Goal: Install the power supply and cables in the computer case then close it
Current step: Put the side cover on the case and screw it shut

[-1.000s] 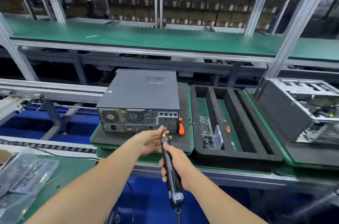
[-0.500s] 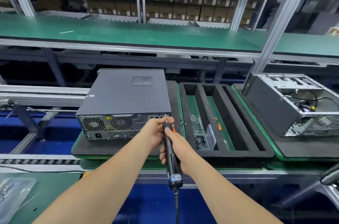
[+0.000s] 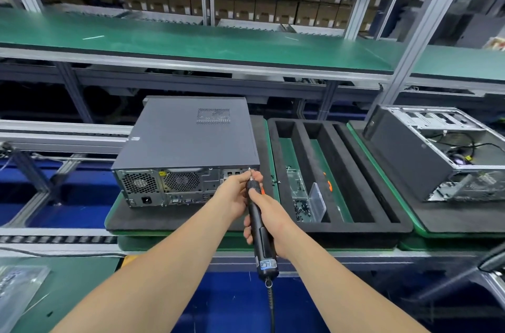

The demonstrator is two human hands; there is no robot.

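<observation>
Now that the electric screwdriver [image 3: 259, 226], gripped by the right hand [image 3: 269, 219], has risen to the closed computer case [image 3: 188, 149] just ahead, its tip pinched by the left hand [image 3: 235, 193], fastening the lid looks imminent

Bright, even overhead light leaves only soft shadows, a pale sheen lies on the green shelf [image 3: 191, 40] above, the wide lens bends the frame posts at the edges, and the lower right corner smears.
</observation>
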